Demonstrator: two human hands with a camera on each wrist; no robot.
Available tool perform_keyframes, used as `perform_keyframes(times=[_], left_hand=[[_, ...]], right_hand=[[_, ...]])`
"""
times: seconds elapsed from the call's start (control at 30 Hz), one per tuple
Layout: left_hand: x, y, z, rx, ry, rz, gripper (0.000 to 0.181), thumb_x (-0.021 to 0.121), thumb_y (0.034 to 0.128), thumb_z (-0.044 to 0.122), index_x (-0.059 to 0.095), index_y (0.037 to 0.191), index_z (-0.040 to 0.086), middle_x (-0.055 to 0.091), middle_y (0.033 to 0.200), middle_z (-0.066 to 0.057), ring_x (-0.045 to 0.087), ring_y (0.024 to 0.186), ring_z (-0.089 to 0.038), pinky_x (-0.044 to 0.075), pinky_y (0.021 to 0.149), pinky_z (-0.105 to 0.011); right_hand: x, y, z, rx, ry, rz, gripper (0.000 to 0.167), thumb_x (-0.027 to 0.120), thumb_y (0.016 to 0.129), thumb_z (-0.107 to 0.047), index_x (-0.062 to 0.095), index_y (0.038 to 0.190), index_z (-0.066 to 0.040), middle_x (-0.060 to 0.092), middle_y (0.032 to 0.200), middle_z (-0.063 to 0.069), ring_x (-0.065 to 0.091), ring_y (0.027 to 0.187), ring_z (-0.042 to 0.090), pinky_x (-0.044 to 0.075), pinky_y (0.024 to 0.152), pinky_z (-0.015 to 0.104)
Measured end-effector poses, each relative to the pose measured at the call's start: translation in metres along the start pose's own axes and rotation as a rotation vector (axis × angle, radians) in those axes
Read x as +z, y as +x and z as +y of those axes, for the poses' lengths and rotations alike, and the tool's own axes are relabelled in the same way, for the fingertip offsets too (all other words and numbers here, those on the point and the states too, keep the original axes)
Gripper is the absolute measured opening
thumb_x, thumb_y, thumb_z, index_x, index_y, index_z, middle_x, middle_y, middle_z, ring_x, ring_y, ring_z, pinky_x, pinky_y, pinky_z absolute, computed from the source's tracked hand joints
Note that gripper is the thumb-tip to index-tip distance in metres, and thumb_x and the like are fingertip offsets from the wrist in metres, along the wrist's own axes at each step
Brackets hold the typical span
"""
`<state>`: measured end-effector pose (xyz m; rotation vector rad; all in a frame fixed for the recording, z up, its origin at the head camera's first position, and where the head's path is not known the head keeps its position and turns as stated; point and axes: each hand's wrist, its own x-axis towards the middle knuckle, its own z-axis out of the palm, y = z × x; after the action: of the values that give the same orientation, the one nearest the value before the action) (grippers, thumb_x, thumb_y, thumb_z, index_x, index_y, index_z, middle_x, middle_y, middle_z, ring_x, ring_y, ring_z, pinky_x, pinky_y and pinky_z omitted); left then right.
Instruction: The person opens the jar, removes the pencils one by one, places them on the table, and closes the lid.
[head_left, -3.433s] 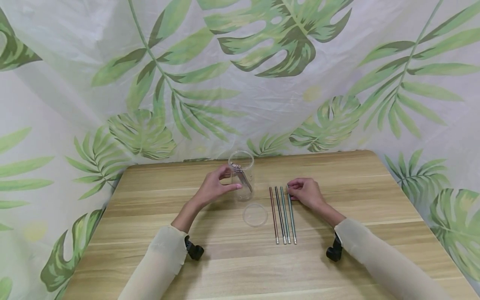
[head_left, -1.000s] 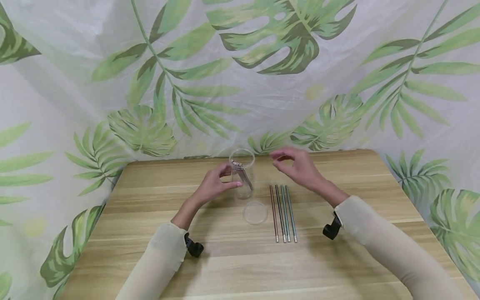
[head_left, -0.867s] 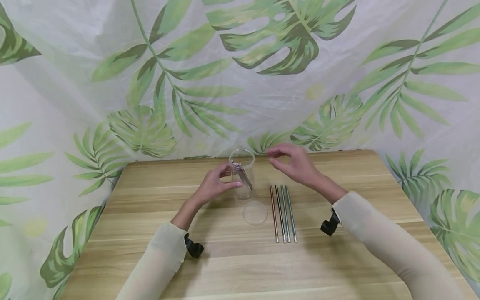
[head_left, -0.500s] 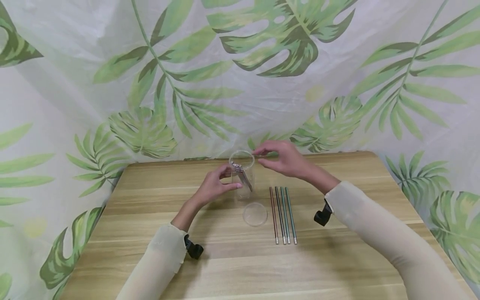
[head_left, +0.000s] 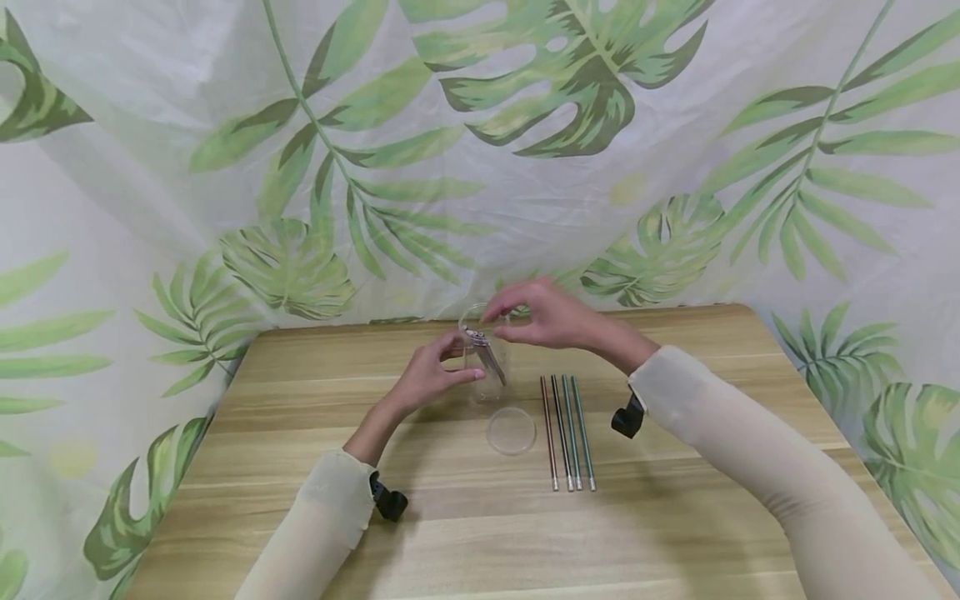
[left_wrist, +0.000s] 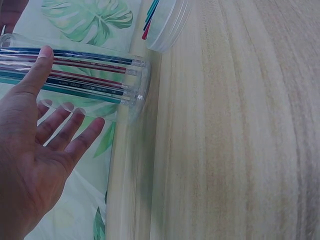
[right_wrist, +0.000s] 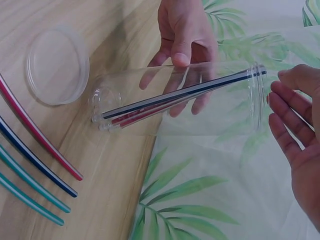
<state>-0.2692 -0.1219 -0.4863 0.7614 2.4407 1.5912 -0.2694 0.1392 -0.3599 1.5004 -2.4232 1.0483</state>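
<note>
My left hand (head_left: pixel 427 375) holds a tall clear plastic jar (head_left: pixel 495 390) standing near the table's back, thumb on the near side and fingers behind. Several pencils (right_wrist: pixel 175 95) lean inside it, dark blue and red in the right wrist view, teal too in the left wrist view. At the jar's mouth is my right hand (head_left: pixel 547 315); in the right wrist view its bent fingers (right_wrist: pixel 295 105) are just off the rim, close to the pencil ends, with nothing between them. Right of the jar, a row of red, dark blue and teal pencils (head_left: pixel 550 433) lies on the wooden table.
A round clear lid (head_left: pixel 488 433) lies flat in front of the jar, left of the pencil row. Behind the table (head_left: pixel 480 533) hangs a leaf-patterned cloth (head_left: pixel 390 100). Each wrist carries a small black camera (head_left: pixel 390 503).
My right hand has let go of the rightmost pencil in the row, risen, and moved left to the jar's mouth. The left hand and jar have stayed in place.
</note>
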Motion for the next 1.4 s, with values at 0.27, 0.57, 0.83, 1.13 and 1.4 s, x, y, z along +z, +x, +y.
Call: perform_keyframes(times=[0.27,0.57,0.83,1.13,1.4], left_hand=[[0.001,0.0,-0.003,0.021,-0.023,-0.007,0.06,0.089,0.0882,0.018,0.061,0.141,0.008,0.071,0.134,-0.015,0.064,0.13,-0.042,0.048,0.114,-0.063],[0.002,0.0,-0.003,0.016,-0.009,-0.005,0.064,0.089,0.0883,0.02,0.06,0.144,0.011,0.071,0.136,-0.013,0.065,0.131,-0.038,0.047,0.115,-0.062],[0.001,0.0,-0.002,-0.004,-0.02,-0.004,0.065,0.089,0.0884,0.022,0.06,0.146,0.014,0.07,0.136,-0.013,0.064,0.131,-0.039,0.048,0.114,-0.062],[0.002,0.0,-0.002,0.0,0.002,0.001,0.064,0.09,0.0877,0.021,0.061,0.144,0.013,0.071,0.134,-0.012,0.065,0.13,-0.037,0.048,0.115,-0.061],[0.002,0.0,-0.001,0.004,0.012,0.006,0.065,0.089,0.0884,0.021,0.06,0.146,0.014,0.071,0.135,-0.011,0.065,0.13,-0.036,0.048,0.114,-0.06]], right_hand=[[0.007,0.005,0.002,-0.039,0.039,-0.045,0.016,0.079,0.089,0.004,0.08,0.105,-0.002,0.079,0.108,0.009,0.074,0.099,0.022,0.062,0.094,0.038],[0.012,0.008,0.005,-0.037,0.028,-0.087,0.014,0.075,0.093,0.002,0.08,0.106,-0.001,0.079,0.106,0.01,0.076,0.098,0.025,0.064,0.092,0.047],[0.012,0.01,0.003,0.008,-0.023,-0.087,0.013,0.075,0.095,-0.002,0.081,0.107,-0.002,0.08,0.103,0.008,0.076,0.094,0.018,0.065,0.091,0.043],[0.013,0.008,0.003,-0.007,-0.021,-0.065,0.01,0.075,0.094,-0.001,0.081,0.102,-0.003,0.081,0.098,0.006,0.076,0.088,0.014,0.066,0.083,0.038],[0.008,0.013,0.002,0.014,-0.028,-0.112,0.014,0.07,0.097,-0.001,0.081,0.106,-0.002,0.081,0.101,0.007,0.077,0.092,0.017,0.066,0.086,0.04]])
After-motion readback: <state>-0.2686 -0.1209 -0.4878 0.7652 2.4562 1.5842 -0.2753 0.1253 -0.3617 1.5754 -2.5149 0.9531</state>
